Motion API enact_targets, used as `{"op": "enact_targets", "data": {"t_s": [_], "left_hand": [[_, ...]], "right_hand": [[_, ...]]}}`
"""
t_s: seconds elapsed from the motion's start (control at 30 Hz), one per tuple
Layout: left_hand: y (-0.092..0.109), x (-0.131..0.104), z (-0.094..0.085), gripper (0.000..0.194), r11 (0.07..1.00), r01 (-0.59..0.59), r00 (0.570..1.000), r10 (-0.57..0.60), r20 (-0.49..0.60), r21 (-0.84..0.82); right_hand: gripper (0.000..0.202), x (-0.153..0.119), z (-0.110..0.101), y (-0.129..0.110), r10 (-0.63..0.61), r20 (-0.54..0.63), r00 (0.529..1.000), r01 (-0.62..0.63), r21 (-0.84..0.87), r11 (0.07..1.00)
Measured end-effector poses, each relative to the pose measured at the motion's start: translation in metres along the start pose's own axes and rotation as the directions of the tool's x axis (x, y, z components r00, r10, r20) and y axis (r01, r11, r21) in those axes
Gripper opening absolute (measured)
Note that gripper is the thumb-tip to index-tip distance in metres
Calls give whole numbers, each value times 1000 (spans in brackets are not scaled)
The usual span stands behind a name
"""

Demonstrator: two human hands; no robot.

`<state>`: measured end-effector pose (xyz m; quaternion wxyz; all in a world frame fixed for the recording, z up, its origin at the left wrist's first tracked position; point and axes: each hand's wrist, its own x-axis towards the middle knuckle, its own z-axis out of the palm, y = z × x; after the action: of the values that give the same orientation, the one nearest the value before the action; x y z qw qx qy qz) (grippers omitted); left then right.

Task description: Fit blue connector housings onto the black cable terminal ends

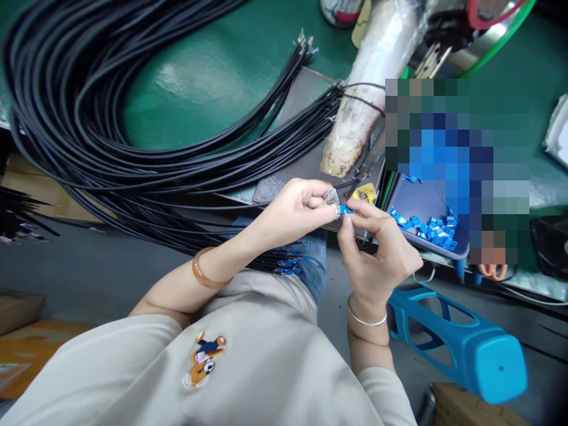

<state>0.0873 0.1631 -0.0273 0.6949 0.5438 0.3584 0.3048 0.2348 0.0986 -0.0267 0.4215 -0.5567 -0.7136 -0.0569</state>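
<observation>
In the head view, my left hand is closed near the bench edge, pinching the end of a black cable whose thin wires poke out at the fingertips. Something greyish shows at its index finger, perhaps a wrap; I cannot tell. Facing it, my right hand pinches a small blue connector between thumb and fingers. The connector meets the wire ends; how far they go in is hidden. Below my left forearm hang several cables with blue connectors on their ends.
A thick bundle of black cables loops over the green bench. A plastic-wrapped roll lies behind my hands. At right are a tray of loose blue connectors, orange scissor handles and a blue stool.
</observation>
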Motion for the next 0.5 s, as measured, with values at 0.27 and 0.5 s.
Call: {"op": "enact_targets", "data": {"t_s": [0.27, 0.5], "left_hand": [[-2, -14, -4, 17, 997, -38, 998, 41, -46, 66], [-2, -18, -5, 17, 994, -88, 995, 91, -41, 70]], "right_hand": [[11, -4, -3, 4, 107, -10, 994, -105, 111, 988], [11, -6, -4, 0, 121, -24, 992, -117, 127, 985]]}}
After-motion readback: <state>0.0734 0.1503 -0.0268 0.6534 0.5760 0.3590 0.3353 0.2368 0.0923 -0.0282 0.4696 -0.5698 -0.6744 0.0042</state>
